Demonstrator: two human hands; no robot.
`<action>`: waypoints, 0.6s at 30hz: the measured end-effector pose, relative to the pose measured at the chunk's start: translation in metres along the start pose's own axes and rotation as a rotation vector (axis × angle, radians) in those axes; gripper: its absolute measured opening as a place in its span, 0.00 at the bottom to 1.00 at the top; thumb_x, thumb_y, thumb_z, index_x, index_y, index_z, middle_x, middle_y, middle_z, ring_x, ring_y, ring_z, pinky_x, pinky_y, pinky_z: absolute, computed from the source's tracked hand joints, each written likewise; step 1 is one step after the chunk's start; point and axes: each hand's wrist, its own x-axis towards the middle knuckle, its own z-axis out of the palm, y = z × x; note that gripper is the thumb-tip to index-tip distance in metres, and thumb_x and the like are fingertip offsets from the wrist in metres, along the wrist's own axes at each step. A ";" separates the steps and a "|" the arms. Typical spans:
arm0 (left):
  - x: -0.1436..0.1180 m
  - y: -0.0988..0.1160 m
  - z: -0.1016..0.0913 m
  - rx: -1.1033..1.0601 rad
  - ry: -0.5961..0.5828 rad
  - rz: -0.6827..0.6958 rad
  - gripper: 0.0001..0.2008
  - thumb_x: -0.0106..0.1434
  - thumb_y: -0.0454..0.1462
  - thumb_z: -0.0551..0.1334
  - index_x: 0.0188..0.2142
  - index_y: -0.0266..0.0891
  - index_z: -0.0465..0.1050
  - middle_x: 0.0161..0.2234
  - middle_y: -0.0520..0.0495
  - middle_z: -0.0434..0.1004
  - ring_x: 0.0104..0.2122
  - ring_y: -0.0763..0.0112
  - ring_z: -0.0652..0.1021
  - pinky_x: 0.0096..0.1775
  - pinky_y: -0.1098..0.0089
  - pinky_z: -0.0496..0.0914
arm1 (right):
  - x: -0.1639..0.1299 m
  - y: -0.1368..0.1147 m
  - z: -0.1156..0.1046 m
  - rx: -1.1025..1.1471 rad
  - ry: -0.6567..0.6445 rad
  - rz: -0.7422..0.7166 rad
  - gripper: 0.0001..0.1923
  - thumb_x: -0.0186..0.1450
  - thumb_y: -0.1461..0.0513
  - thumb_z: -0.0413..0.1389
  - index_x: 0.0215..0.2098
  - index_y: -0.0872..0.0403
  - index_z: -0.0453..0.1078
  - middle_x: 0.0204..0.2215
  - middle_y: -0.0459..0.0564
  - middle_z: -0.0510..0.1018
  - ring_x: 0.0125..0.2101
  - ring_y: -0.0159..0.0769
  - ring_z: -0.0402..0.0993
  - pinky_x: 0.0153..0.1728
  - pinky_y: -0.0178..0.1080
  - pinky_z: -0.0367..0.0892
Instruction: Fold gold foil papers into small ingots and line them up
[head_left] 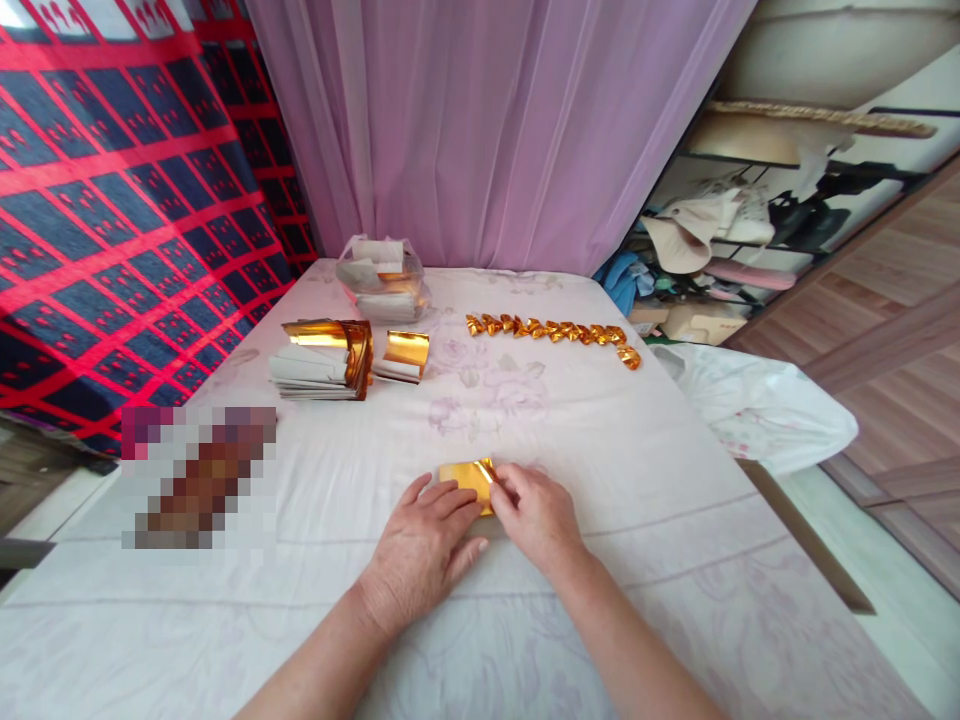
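A small sheet of gold foil paper point(459, 477) lies on the cloth-covered table in front of me. My left hand point(431, 535) rests flat over its near left part, fingers stretched out. At the sheet's right end, my right hand point(538, 508) pinches the edge, which is lifted and folded over at the corner. Farther off stands a thick stack of gold and white paper point(322, 362), with a smaller bundle of gold paper point(406, 352) beside it. A row of folded gold pieces point(551, 330) stretches across the back right, one piece set slightly nearer.
A clear plastic bag of paper point(381, 278) stands at the table's back edge, before a purple curtain point(495, 130). A pixelated patch point(202, 475) covers something at the left. Right of the table are a white plastic bag point(780, 405) and a shelf holding caps and shoes point(750, 215).
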 end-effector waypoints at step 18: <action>0.001 0.000 -0.001 -0.009 -0.009 0.001 0.15 0.66 0.41 0.59 0.51 0.42 0.73 0.49 0.45 0.79 0.51 0.56 0.75 0.57 0.49 0.65 | 0.004 0.016 0.002 -0.063 0.256 -0.164 0.15 0.66 0.59 0.53 0.48 0.52 0.74 0.47 0.57 0.75 0.47 0.47 0.69 0.45 0.46 0.65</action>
